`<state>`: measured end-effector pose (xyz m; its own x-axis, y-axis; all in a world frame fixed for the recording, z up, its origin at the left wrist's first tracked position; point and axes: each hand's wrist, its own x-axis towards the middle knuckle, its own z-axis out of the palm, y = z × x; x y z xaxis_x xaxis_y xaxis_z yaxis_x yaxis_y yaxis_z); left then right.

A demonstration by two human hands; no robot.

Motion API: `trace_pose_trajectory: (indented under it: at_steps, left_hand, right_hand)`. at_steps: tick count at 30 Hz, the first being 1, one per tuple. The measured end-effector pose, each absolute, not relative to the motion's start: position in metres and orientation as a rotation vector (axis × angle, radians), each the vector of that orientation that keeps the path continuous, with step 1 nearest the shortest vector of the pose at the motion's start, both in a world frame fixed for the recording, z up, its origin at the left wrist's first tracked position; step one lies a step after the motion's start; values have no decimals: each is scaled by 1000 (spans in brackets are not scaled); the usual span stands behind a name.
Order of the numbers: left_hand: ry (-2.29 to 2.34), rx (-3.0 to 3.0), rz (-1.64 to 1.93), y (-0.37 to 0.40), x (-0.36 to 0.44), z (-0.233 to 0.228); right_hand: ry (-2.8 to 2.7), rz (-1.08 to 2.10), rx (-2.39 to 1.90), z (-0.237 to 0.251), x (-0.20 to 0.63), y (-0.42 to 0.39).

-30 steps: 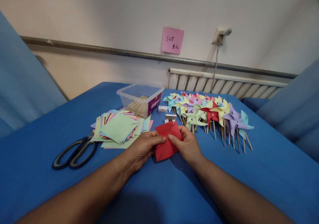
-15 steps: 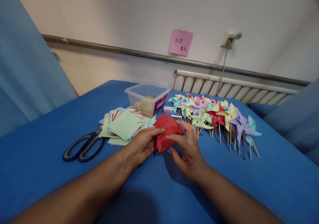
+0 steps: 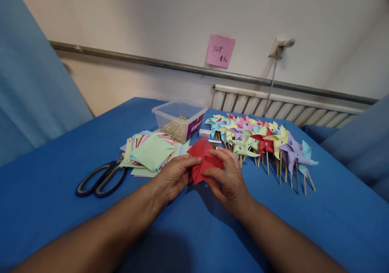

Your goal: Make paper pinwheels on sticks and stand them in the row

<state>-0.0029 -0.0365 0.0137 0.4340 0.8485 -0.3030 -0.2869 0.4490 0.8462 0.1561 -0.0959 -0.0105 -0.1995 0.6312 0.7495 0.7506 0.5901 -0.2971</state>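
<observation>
A square of red paper (image 3: 201, 168), slit toward its middle from the corners, is held above the blue cloth between both hands. My left hand (image 3: 176, 175) grips its left side, thumb on top and fingers beneath. On the right side, my right hand (image 3: 228, 180) pinches the paper, thumb below and fingers on the upper face. Left of the hands lies a pile of coloured paper squares (image 3: 152, 153), a pale green one on top. Scissors (image 3: 103, 178) with dark handles rest beside the pile, their blades partly hidden under it.
A clear plastic box (image 3: 179, 121) of wooden sticks stands behind the paper pile. Small white boxes (image 3: 204, 133) sit beside it. Many finished paper pinwheels (image 3: 264, 141) on sticks lie at the right. Behind the table are a metal rail (image 3: 152, 62) and a radiator (image 3: 243, 99).
My right hand has closed in on the red paper, its thumb now under the edge. The right part of the paper is bent inward more. My left hand keeps its hold.
</observation>
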Motion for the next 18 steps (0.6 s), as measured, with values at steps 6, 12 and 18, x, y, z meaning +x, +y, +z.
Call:
trace_pose_trajectory:
  at_steps: [6,12,18]
  left_hand:
    - [859,784,817,-41,-1,17]
    - [884,858,803,-42,1,16]
    - [924,878,772,-42,1,11]
  right_hand:
    - [-1839,-33,-1099,-9,156,-95]
    - [-1664,189,-1160,-9,156,-93]
    - [-1530,319,-1247,-12,158,-89]
